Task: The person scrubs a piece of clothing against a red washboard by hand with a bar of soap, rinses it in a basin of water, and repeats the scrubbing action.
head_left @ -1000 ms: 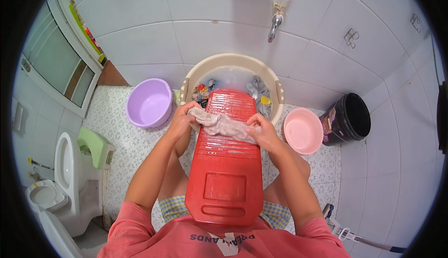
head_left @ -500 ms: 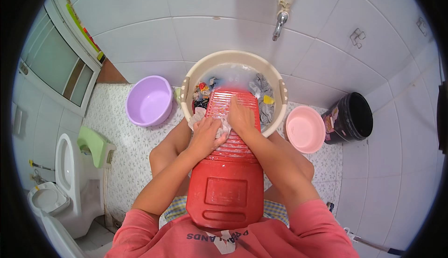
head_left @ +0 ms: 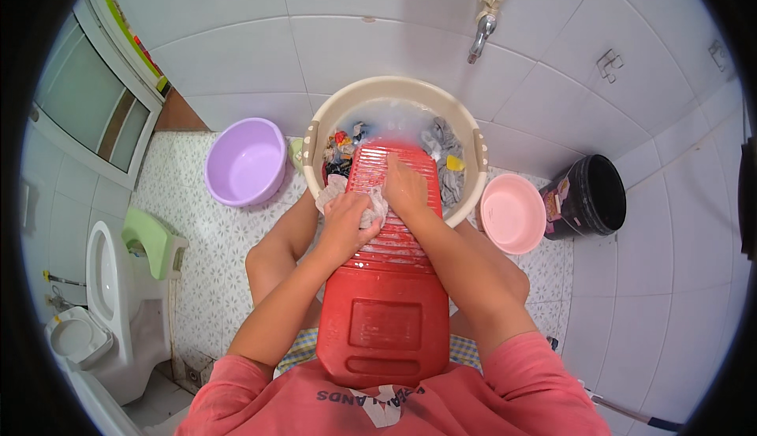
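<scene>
A red ridged washboard (head_left: 384, 327) slants from my lap into a large cream basin (head_left: 465, 210). On its wet ridges lies a pale, crumpled wet cloth (head_left: 374, 210). My left hand (head_left: 349, 217) is closed on this cloth, pressing it against the board, and one end sticks out past the fingers toward the basin rim. Just to the right and slightly farther up, my right hand (head_left: 405, 188) is curled over the cloth's other edge, its fingertips mostly hidden. Cloudy water in the basin holds dark and colourful clothes (head_left: 339, 152) on the left and grey clothes (head_left: 448, 176) on the right.
A purple basin (head_left: 246, 164) stands left of the cream one. To the right are a pink basin (head_left: 512, 214) and a black bucket (head_left: 595, 198). A tap (head_left: 482, 34) juts from the wall above. A green stool (head_left: 150, 240) and toilet (head_left: 110, 286) are at left.
The whole view has shifted slightly. Both hands keep their grip on the cloth, with more of its bunched part showing between them.
</scene>
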{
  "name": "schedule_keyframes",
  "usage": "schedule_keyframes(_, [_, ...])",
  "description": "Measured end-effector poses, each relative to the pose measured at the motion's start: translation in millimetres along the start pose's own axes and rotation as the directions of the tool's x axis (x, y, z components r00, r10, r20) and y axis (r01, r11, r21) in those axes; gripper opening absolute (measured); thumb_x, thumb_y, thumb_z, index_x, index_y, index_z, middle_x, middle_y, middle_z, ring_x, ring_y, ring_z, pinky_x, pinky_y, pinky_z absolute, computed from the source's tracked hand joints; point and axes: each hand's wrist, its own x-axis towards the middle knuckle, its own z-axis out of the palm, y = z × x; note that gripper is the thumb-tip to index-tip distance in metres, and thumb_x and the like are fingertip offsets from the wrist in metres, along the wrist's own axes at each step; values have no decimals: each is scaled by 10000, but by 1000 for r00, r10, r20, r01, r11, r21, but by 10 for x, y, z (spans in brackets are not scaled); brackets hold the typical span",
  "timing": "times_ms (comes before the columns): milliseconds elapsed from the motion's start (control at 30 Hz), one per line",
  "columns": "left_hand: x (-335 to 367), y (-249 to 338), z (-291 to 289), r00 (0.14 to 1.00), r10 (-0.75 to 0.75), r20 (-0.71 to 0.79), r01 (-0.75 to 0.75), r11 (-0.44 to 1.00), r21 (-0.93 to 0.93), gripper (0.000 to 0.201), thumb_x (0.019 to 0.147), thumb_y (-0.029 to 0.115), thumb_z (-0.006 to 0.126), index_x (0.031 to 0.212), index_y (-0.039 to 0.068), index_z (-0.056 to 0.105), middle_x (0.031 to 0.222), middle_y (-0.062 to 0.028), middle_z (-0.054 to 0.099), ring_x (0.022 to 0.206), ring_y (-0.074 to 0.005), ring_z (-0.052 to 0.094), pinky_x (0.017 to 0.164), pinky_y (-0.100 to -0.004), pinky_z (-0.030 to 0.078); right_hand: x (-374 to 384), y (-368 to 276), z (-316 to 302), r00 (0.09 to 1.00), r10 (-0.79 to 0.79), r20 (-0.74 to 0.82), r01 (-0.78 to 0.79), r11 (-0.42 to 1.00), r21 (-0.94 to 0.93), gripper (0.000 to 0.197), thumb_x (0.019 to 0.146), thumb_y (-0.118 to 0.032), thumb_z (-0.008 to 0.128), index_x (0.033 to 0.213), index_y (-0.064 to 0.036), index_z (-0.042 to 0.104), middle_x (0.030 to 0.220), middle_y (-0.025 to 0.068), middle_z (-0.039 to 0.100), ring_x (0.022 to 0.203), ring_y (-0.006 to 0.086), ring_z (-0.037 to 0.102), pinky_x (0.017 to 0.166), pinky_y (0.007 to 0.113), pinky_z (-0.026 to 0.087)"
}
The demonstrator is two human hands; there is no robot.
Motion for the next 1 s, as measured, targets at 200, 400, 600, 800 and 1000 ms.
schedule_keyframes(200, [-113,-90,-106,997,-75,-2,75,997,-28,259,737,212,680,891,75,523,911,-109,511,916,-314,482,842,-403,347,-732,-252,-634,979,-112,171,88,986,142,229,780,-92,517,999,-47,465,701,186,630,632,384,627,570,499,488])
schedule_keyframes(400, [-123,-63,-105,1000,-22,19,22,1000,-15,248,732,209,679,876,79,524,906,-108,508,917,-310,479,839,-403,343,-1024,-398,-932,971,-83,225,65,994,84,277,777,-121,546,1031,-52,459,707,176,632,638,373,627,556,487,488])
schedule_keyframes(600, [6,52,-47,999,-48,13,48,999,-1,215,770,199,659,894,77,531,889,-87,501,938,-295,469,841,-397,338,-205,61,-169,995,53,81,-51,998,-32,263,824,-178,535,1029,-43,439,714,222,624,665,406,622,592,514,478])
schedule_keyframes(800, [151,-69,-247,977,-171,129,181,981,-70,164,843,186,550,944,57,547,725,-197,602,715,-407,583,635,-468,452,-469,-178,-482,990,47,135,-63,991,117,233,840,-218,500,773,-12,587,687,211,627,645,399,624,590,496,492])
schedule_keyframes(1000, [-168,547,-293,913,93,397,-106,994,9,190,788,236,573,865,63,572,714,-180,613,698,-368,606,607,-452,480,-1231,-241,-1101,976,-141,166,96,962,254,263,807,-222,527,641,-46,631,609,165,607,574,338,613,536,457,489])
